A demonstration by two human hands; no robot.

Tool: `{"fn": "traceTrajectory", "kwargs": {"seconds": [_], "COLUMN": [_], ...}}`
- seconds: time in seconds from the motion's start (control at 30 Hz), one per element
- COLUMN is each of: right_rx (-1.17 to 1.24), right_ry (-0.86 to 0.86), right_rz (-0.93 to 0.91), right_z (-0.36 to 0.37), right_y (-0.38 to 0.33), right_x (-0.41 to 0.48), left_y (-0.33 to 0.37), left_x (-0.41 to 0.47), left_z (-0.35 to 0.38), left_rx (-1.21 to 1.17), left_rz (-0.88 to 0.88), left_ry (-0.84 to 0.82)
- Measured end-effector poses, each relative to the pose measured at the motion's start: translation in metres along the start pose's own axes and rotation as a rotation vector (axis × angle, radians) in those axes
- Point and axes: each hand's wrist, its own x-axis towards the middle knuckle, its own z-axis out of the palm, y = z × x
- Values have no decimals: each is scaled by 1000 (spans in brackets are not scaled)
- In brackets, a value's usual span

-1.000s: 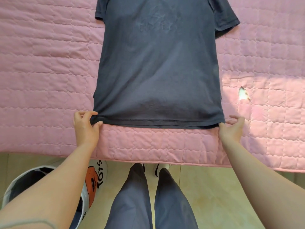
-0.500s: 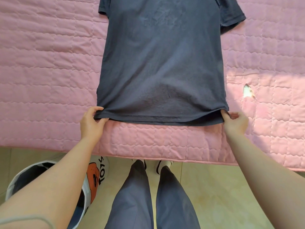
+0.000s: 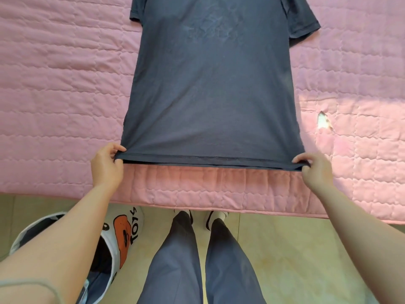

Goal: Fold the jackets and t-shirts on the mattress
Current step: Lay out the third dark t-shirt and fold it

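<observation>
A dark navy t-shirt point(image 3: 210, 88) lies spread flat on the pink quilted mattress point(image 3: 54, 88), its hem toward me and both short sleeves out at the far end. My left hand point(image 3: 107, 165) pinches the hem's left corner. My right hand point(image 3: 315, 170) pinches the hem's right corner. The hem is lifted slightly off the mattress and casts a shadow on the pink strip below it. The shirt's collar is cut off by the top of the view.
The mattress's near edge point(image 3: 208, 200) runs across in front of my legs. A white fabric toy bin point(image 3: 122, 235) with an orange print stands on the beige floor at the lower left. A small tear point(image 3: 324, 120) shows in the mattress cover right of the shirt.
Both hands have closed onto the hem corners and raised them a little. The hem has drawn slightly away from the mattress's near edge.
</observation>
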Motion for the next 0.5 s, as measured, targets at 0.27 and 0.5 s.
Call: {"fn": "traceTrajectory", "kwargs": {"seconds": [0.27,0.5], "right_rx": [-437,-481], "right_ry": [-645,-764], "right_rz": [134,208], "right_z": [-21,3], "right_y": [8,12], "right_x": [-2,-24], "left_y": [-48,-47], "left_x": [-35,-49], "left_z": [-32,-11], "left_rx": [417,419], "left_rz": [281,69], "left_ry": [-478,-593]}}
